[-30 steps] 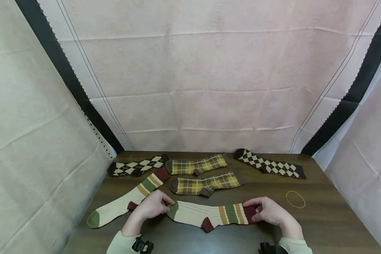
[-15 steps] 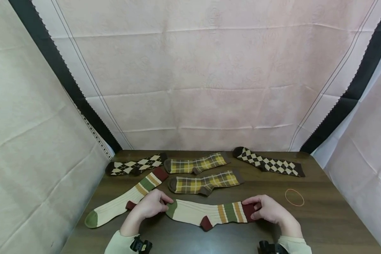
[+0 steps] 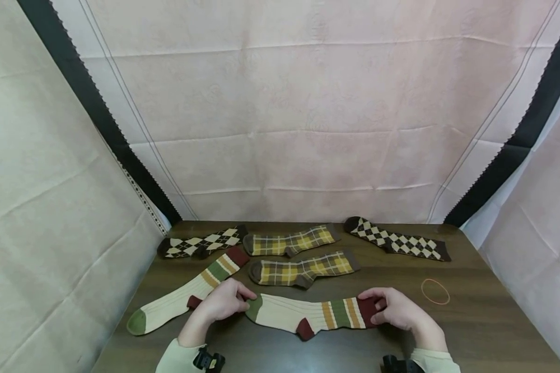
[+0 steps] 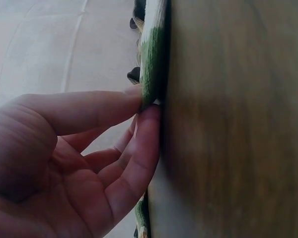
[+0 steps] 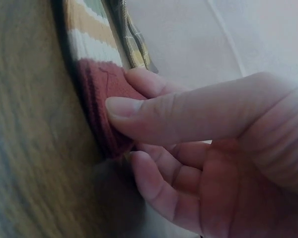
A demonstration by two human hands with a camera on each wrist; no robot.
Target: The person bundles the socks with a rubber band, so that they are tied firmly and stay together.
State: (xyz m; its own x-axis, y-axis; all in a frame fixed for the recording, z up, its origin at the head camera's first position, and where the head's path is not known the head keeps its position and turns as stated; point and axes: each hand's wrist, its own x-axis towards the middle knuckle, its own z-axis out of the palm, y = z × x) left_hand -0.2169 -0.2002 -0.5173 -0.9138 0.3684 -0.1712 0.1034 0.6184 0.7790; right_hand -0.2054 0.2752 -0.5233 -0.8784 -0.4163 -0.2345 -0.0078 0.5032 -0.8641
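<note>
A cream sock with a green toe, a maroon heel and cuff, and orange and green stripes lies stretched sideways at the front of the table. My left hand pinches its green toe between thumb and forefinger. At the other end my right hand holds the maroon cuff, thumb on top and fingers curled at the edge. A matching cream sock lies slanted on the left, partly behind my left hand.
Two yellow plaid socks lie behind the held sock. One black-and-cream argyle sock is at the back left, another argyle sock at the back right. An orange rubber band lies on the wooden table. Pale fabric walls enclose the table.
The head view shifts slightly. Both hands keep their hold on the cream sock's two ends, and none of the socks has visibly moved on the table.
</note>
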